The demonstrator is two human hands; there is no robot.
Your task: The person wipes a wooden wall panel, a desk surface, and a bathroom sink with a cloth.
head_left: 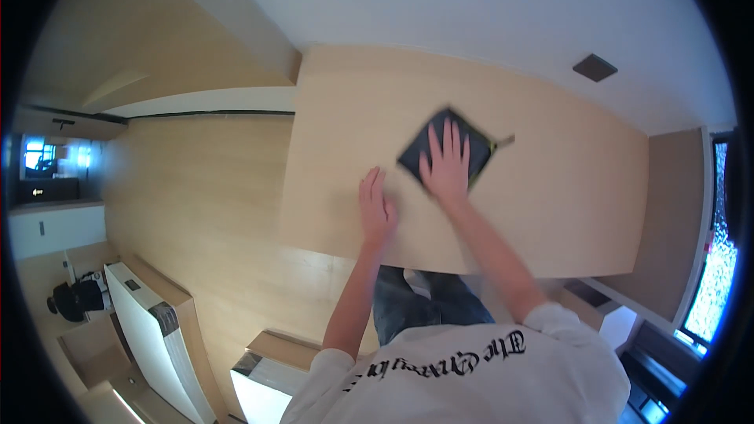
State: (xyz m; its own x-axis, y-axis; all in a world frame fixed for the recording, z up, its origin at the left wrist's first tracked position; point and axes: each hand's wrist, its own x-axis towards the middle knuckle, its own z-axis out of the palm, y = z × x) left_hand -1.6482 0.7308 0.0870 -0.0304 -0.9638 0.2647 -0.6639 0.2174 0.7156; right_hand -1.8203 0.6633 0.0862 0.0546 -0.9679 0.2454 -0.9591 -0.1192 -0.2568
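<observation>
A flat, dark square piece [414, 155] with a thin yellow-green edge lies on the light wood tabletop [550, 212], turned cornerwise. A short strap or tag sticks out from its right corner. Whether it is a folded cloth or a pouch, I cannot tell. My right hand [448, 161] lies flat on top of it with the fingers spread, covering its middle. To the left and nearer to me, my left hand [377, 208] is at the bare tabletop, fingers stretched and nothing in them; its lower side is slightly blurred.
A pale wall with a dark square plate [595, 67] rises behind the table. Wood floor [196, 180] stretches to the left. White-and-wood cabinets [153, 330] stand at the lower left, another white-topped one [271, 385] behind me. A bright window [711, 267] is at the far right.
</observation>
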